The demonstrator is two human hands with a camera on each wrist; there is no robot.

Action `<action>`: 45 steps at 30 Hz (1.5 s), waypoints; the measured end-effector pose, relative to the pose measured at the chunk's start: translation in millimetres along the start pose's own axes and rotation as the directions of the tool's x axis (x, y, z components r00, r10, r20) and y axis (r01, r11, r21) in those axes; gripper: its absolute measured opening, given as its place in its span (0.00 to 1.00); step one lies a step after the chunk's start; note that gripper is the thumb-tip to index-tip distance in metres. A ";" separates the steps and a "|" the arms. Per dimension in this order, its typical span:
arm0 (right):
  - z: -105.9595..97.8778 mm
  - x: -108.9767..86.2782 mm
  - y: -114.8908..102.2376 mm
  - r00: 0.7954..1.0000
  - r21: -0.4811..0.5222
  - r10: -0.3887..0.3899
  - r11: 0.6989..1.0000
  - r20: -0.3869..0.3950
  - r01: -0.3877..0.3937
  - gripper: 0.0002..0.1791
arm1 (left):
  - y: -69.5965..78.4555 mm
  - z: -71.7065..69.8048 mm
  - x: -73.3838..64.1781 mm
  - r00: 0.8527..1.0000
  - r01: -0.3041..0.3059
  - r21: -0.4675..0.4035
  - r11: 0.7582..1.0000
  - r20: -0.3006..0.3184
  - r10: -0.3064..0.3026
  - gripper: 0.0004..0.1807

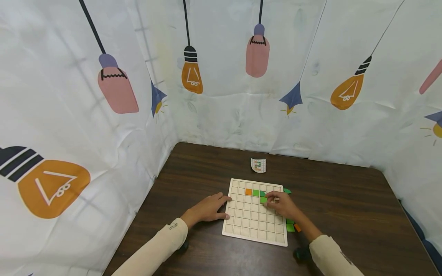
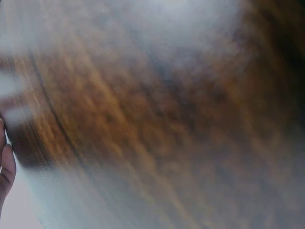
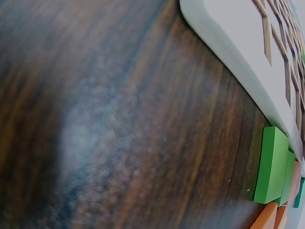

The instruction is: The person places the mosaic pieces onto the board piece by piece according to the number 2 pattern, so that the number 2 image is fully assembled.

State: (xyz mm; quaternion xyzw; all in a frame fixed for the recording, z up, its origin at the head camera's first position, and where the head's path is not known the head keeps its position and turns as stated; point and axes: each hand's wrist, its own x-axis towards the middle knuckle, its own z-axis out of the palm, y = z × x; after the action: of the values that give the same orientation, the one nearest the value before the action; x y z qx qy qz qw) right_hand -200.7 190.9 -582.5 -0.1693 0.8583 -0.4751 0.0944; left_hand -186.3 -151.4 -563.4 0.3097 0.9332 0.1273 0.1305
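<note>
Dark worktop point(image 1: 345, 211) before printed white cloth point(image 1: 221, 115). Left hand point(image 1: 208, 207), fingers spread and holding nothing, touches the left edge of the board point(image 1: 253, 226). In the far half, a green tile point(image 1: 263, 200) lies just left of the nearer right hand point(image 1: 281, 203), whose fingers are bent, their grip unclear.

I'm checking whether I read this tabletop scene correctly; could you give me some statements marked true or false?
1. The left hand touches the left edge of the pale board. True.
2. The right hand is away from the board, flat on the table. False: its fingertips are over the board, by the placed tiles.
3. The orange tile on the board sits directly left of a light green tile. True.
4. The small printed card lies on the board. False: it lies on the table, beyond the board's far edge.
</note>
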 end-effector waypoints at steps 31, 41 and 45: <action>1.3 -0.4 -5.0 1.000 -0.125 -0.005 0.992 0.001 0.005 0.11 | -0.4 -0.5 0.6 1.000 -0.001 -0.044 0.999 0.003 0.001 0.38; 1.9 -0.1 -4.8 1.000 -0.127 -0.009 0.992 -0.002 0.009 0.10 | -1.7 -0.9 0.6 1.000 -0.013 -0.120 0.993 -0.008 0.012 0.37; 1.7 -0.7 -5.6 1.000 -0.122 -0.011 0.993 0.004 0.012 0.10 | -1.2 -1.1 0.6 1.000 -0.008 -0.146 0.989 -0.003 0.008 0.37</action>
State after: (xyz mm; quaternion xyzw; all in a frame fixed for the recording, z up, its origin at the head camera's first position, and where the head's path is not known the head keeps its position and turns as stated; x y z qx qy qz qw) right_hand -198.3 187.1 -578.6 -0.1805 0.8845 -0.4222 0.0827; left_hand -187.8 -152.1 -562.9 0.3030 0.9202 0.1961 0.1512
